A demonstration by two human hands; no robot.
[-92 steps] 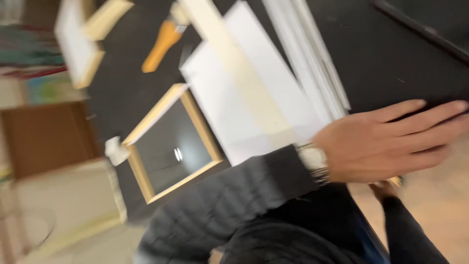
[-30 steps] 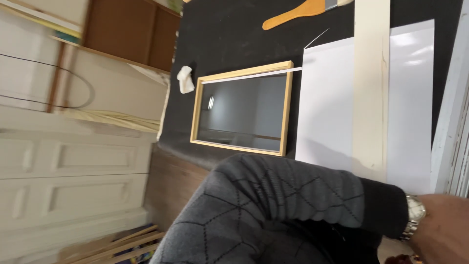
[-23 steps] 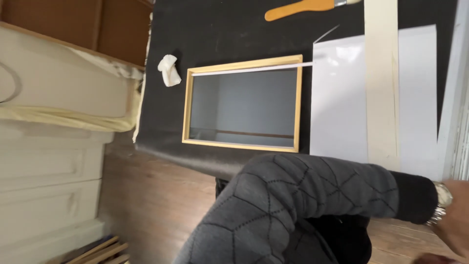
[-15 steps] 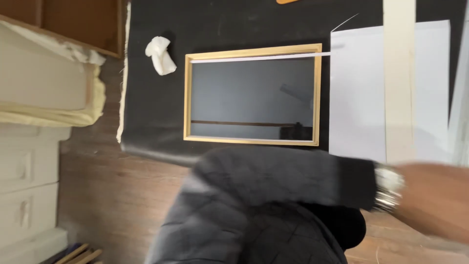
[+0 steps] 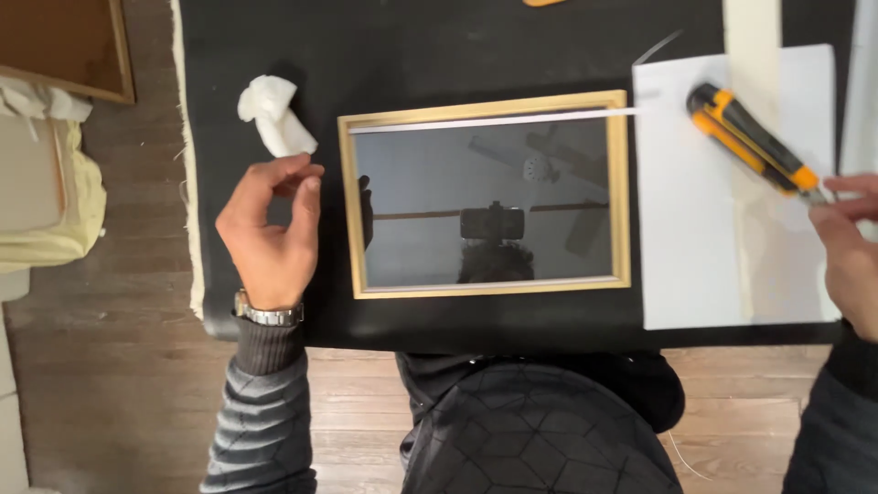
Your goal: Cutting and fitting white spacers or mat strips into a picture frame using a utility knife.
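A gold-coloured picture frame [image 5: 483, 106] with a glass pane lies flat on a black mat [image 5: 439, 46]; a thin white strip crosses its top edge. My left hand [image 5: 271, 230] hovers just left of the frame, fingers curled apart, holding nothing, close to a crumpled white tissue [image 5: 274, 114]. My right hand [image 5: 846, 247] at the right edge grips the end of an orange and black utility knife [image 5: 750, 142], held over a white sheet [image 5: 732, 197].
A pale wooden strip [image 5: 752, 27] lies across the white sheet. An orange tool tip [image 5: 545, 3] shows at the top edge. Wooden floor [image 5: 110, 384] lies below and left of the mat, with cream fabric [image 5: 46, 197] and a brown board [image 5: 64, 41] at left.
The view swung until it looks straight down on the frame. My left hand came in beside the frame. My right hand now holds a utility knife, not visible earlier.
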